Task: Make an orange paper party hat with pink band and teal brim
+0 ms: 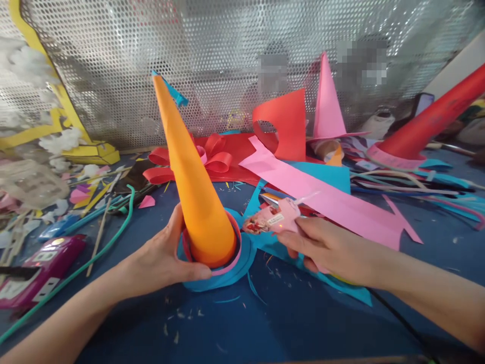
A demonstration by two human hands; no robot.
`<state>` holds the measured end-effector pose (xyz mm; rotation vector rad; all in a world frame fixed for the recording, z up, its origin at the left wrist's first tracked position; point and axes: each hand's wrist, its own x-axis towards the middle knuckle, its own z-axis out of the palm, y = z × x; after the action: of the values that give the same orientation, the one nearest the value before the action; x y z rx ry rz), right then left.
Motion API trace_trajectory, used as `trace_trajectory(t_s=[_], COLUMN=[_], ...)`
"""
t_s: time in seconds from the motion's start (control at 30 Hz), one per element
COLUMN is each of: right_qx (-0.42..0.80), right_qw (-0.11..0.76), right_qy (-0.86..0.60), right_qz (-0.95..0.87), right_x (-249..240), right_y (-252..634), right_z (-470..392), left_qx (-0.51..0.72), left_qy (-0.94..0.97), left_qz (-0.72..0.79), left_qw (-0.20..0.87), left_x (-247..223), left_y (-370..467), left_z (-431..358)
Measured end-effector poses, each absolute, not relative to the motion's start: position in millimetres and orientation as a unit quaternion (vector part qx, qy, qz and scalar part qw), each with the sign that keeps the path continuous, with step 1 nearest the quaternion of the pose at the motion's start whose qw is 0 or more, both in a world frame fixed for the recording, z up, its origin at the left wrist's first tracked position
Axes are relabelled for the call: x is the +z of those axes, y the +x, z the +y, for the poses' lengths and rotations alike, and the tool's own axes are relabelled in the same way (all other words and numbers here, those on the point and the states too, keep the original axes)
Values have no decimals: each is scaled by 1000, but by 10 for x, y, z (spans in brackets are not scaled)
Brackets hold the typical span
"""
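Head view: left hand (161, 255) pinched the pink band (238, 243) around the base of the orange paper cone (199, 194), likely steadying it on the blue brim (248, 258) atop the table (303, 326); right hand (328, 245) closed round a pink glue gun (287, 215). Nozzle (247, 225) sat beside the band, presumably for reach.

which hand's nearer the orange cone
Left. The left hand is at the base of the orange cone; the right hand is right of it, holding a pink glue gun.

The left hand (159, 257) curves in a wide grasp, the right hand (322, 245) curled.
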<state>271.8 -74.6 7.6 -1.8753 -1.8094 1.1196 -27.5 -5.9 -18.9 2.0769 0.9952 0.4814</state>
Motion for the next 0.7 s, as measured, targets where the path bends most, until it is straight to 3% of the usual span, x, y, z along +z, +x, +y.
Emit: trace_trajectory(t_s=[0.17,0.33,0.5,0.7], right_qx=[403,411,424,412], right_qw=[179,133,163,179], right_qy=[-655,-656,-660,-693], right_qz=[-614,-619,-599,-563], right_x=[41,-67,-51,-19], right_y=[2762,2831,2846,2899], right_z=[-951,-985,-984,-1067], left_qx=[205,229,266,375], left_qy=[791,795,791,789], left_qz=[392,355,351,404], left_qw=[423,434,425,273], left_x=[-180,-183,-180,-81], left_y=[-271,-238,-219,-26], left_z=[-39,-27,-38,-87])
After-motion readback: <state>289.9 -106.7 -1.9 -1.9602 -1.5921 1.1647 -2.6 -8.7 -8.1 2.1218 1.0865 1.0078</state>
